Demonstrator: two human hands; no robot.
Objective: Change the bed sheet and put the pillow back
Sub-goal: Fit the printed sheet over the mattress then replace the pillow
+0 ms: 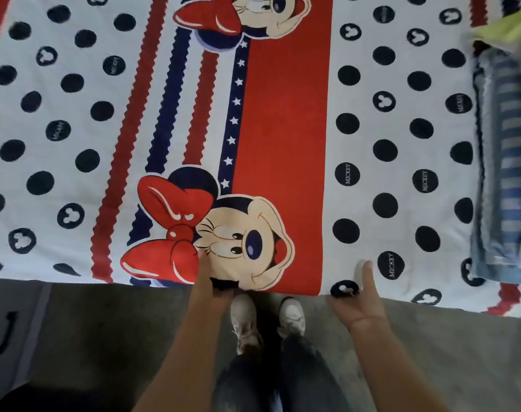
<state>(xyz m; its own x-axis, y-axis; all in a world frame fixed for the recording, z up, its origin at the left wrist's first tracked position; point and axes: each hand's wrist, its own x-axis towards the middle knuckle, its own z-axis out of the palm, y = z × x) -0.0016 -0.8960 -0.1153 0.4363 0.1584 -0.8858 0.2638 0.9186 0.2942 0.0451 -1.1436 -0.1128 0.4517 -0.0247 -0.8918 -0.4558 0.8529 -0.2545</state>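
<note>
A big white bed sheet (402, 162) with dark dots, a red band and cartoon mouse faces lies spread flat on the bed. Its near edge hangs over the grey floor (104, 337). A folded blue striped cloth (503, 173) lies on the sheet's right side. The left hand (210, 281) grips the sheet's near edge. The right hand (357, 307) pinches that edge too, one finger straight on top, the others tucked under.
</note>
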